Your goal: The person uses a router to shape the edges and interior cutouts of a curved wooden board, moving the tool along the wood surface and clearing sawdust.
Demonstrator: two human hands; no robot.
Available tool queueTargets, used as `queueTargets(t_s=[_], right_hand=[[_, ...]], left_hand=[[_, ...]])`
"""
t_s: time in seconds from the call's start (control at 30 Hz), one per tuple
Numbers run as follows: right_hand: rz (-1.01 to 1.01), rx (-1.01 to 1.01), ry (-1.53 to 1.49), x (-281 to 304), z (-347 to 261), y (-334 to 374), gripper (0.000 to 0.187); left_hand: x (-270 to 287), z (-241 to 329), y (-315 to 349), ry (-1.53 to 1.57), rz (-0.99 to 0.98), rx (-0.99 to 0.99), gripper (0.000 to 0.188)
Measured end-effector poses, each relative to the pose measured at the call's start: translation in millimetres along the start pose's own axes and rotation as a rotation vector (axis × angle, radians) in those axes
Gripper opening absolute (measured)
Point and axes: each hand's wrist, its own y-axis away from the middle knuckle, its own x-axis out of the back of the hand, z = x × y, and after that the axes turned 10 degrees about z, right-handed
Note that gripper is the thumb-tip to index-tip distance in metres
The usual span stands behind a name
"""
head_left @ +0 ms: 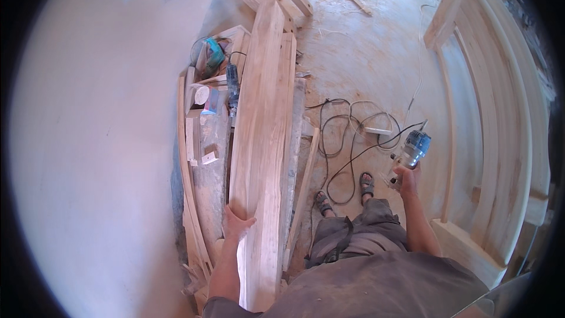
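Hands (235, 225) (407, 178) hold router (416, 144), touch timber (259, 123); contents of white tub-like object (202, 95) unclear.

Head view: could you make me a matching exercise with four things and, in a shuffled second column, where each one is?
Things
1. Left hand
2. Blue and silver power tool
3. White oblong box
4. Teal power tool

Places
A. On the floor
B. Held in the right hand
C. Left of the long wooden beam, beside its far half
D. On the near half of that beam

Right pairs: 1-D, 2-B, 3-A, 4-C
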Motion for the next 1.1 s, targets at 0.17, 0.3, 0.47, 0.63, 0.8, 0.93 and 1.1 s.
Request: queueTargets(t_s=[0.17, 0.3, 0.47, 0.63, 0.8, 0.93, 1.1], right_hand=[[0.067, -0.033, -0.014, 6, 6, 19, 0.058], [0.138, -0.085, -0.051, 2, 14, 33, 0.061], [0.139, -0.124, 0.004, -1, 7, 40, 0.061], [0.085, -0.075, -0.083, -14, 9, 45, 0.059], [0.035, -0.067, -0.054, -16, 1, 49, 0.057], [0.042, -0.051, -0.043, -16, -5, 57, 0.055], [-0.035, -0.089, -0.096, -14, -13, 66, 0.06]], left_hand=[[26, 36, 15, -0.005, 0.018, -0.042, 0.098], [30, 36, 52, 0.05, -0.101, -0.083, 0.09], [30, 52, 101, 0.058, -0.175, -0.092, 0.088], [38, 8, 64, 0.369, -0.44, -0.086, 0.091], [26, -43, 90, 0.534, -0.192, -0.126, 0.101], [-2, -84, 103, 0.389, -0.045, 0.079, 0.107], [-21, -170, 145, 0.697, -0.056, 0.267, 0.075]])
